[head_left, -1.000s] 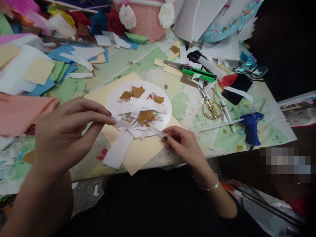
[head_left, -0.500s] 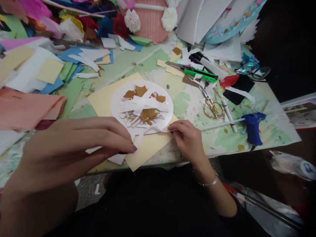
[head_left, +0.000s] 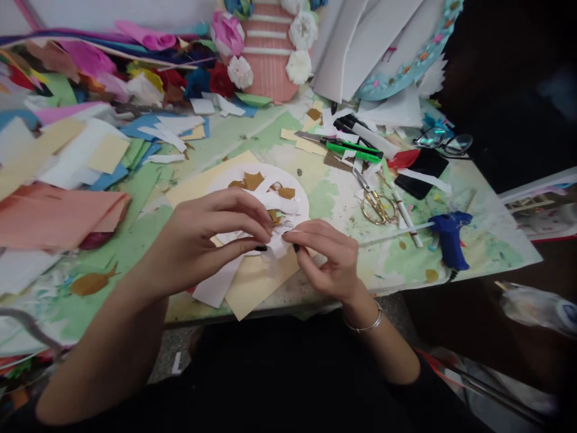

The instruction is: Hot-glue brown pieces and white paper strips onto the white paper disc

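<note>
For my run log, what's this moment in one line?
left hand: over white circle | right hand: beside left | grip: unclear | scissors, glue gun: on table

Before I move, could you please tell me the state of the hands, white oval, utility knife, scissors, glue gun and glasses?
Left hand, fingers curled at white paper; grip unclear.
Right hand, fingers bent at the same paper; grip unclear.
White oval, partly covered by scraps.
Utility knife, blade out.
Scissors, lying down; blade gap unclear.
Glue gun, lying flat, stick protruding.
Glasses, set down; arms unclear.
</note>
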Tool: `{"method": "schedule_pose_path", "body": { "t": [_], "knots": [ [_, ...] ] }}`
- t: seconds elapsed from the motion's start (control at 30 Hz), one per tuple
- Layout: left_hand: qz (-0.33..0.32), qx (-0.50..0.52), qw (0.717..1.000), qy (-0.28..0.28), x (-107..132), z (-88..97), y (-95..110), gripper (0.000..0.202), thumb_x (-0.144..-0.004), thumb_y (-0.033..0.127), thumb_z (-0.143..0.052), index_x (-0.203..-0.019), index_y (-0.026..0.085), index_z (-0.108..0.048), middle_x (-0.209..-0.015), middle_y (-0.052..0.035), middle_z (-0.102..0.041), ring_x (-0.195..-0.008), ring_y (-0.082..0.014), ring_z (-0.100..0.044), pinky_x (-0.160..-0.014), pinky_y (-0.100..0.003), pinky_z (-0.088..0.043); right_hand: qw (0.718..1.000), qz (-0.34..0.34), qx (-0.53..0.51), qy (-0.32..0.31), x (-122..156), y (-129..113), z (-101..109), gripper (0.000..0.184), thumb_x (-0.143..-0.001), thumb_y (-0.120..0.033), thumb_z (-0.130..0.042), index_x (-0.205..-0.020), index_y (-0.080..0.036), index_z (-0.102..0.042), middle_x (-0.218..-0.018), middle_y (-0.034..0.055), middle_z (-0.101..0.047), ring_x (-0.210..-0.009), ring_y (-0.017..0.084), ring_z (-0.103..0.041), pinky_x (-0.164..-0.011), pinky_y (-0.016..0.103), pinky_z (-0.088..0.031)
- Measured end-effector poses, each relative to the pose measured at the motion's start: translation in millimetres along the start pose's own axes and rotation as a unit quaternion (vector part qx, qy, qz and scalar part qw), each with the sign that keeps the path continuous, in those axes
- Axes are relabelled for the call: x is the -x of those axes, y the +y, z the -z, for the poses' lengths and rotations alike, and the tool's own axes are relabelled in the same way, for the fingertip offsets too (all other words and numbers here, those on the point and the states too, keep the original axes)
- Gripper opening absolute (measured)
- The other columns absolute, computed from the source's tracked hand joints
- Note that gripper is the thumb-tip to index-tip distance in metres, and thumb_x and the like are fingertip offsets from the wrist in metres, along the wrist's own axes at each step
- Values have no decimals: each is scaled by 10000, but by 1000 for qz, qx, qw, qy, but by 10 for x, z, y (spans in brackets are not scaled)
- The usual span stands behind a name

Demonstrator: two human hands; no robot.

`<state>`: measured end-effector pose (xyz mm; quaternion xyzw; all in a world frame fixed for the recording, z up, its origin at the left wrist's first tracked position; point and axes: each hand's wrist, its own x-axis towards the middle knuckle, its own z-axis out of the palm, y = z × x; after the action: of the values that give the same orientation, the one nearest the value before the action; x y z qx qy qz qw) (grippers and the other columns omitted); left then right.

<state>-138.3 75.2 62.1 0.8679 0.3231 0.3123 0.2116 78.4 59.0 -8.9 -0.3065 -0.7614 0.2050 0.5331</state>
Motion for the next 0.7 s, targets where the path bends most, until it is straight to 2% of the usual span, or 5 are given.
{"method": "schedule_pose_path", "body": {
  "t": [0.2,0.4,0.5,0.57,0.7],
  "knots": [
    [17,7,1000,19,-63,-45,51,61,-865,176,-652,-852,206,-704,-992,-42,-712,-945,-162,-668,-844,-252,-516,999,6,-41,-10,-191,-65,-124,126,-841,-143,-596,-935,-168,-677,-861,89,-709,-813,186,-648,-744,368,-555],
    [65,29,996,46,-33,-29,52,64,-860,161,-642,-839,199,-689,-933,-30,-738,-899,-163,-693,-815,-261,-536,997,-27,-59,-50,-248,-102,-131,177,-843,-164,-584,-1006,-162,-653,-898,90,-701,-853,184,-649,-775,353,-545],
    [93,45,994,29,-13,-30,39,55,-859,175,-644,-852,204,-691,-969,-29,-751,-982,-182,-699,-866,-270,-543,995,-27,-65,-65,-246,-126,-94,197,-831,-247,-617,-998,-147,-647,-923,110,-694,-892,211,-644,-794,373,-533],
    [108,64,992,7,10,-28,36,55,-863,181,-645,-864,210,-691,-987,-20,-756,-1036,-182,-691,-890,-257,-541,993,-38,-90,-72,-231,-129,-79,176,-865,-277,-566,-964,-155,-647,-906,100,-691,-880,208,-642,-784,369,-523],
    [101,96,989,-49,101,-7,51,97,-870,155,-625,-857,225,-691,-1117,-8,-732,-1063,-161,-682,-904,-227,-537,986,-123,-113,-18,-181,-94,-100,242,-947,-221,-443,-805,-183,-635,-785,46,-675,-744,153,-631,-704,309,-497]
  ]
}}
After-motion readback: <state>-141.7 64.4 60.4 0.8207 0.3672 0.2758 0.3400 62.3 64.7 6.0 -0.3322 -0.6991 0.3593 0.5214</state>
